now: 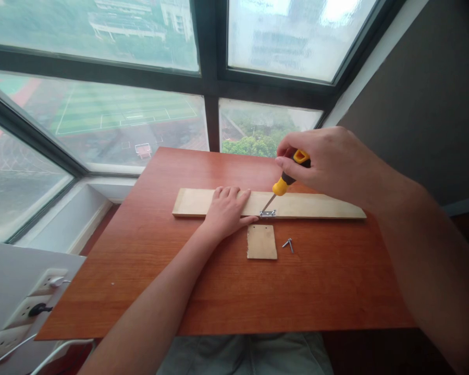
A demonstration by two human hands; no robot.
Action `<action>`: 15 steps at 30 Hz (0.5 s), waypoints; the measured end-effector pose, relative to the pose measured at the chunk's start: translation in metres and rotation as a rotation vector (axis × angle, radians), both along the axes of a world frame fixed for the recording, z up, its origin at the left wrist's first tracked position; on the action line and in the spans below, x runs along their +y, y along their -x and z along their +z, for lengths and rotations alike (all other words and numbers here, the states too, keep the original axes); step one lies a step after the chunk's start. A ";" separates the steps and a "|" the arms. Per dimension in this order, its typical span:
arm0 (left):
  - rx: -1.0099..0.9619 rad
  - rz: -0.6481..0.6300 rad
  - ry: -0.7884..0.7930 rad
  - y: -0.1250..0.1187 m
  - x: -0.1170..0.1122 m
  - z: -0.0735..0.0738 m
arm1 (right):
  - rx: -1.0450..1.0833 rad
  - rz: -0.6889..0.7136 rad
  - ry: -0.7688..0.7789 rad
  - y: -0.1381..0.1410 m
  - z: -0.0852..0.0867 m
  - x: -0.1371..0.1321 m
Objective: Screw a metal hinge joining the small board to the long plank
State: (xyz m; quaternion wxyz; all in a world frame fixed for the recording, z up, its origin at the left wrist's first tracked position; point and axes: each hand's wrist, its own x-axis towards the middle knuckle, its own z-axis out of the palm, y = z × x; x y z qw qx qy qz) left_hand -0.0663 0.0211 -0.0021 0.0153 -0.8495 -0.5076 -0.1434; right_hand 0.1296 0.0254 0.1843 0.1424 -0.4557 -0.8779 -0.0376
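Observation:
A long pale wooden board (320, 206) lies across the reddish table (226, 291). My left hand (226, 211) rests flat on the board, fingers stretched out. My right hand (328, 164) is closed round a screwdriver (284, 183) with a yellow and black handle. Its tip touches a small metal hinge (268, 213) at the board's near edge. Just below the hinge lies a small wooden piece (261, 242) with two holes near its top. Two loose screws (288, 244) lie to its right.
Large windows rise behind the table, with a dark frame. A grey wall stands at the right. At the lower left a white power strip (27, 312) holds a black plug and white cables. My lap in grey cloth shows under the table's near edge.

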 end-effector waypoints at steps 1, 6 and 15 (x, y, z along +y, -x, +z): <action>0.002 0.001 0.001 0.000 0.000 0.000 | 0.012 0.056 0.033 -0.001 0.001 0.000; 0.006 0.005 0.003 0.000 0.000 0.000 | 0.045 0.218 0.138 -0.003 0.006 -0.002; -0.013 -0.002 0.013 0.000 0.000 0.001 | 0.043 -0.004 -0.005 -0.001 0.001 0.001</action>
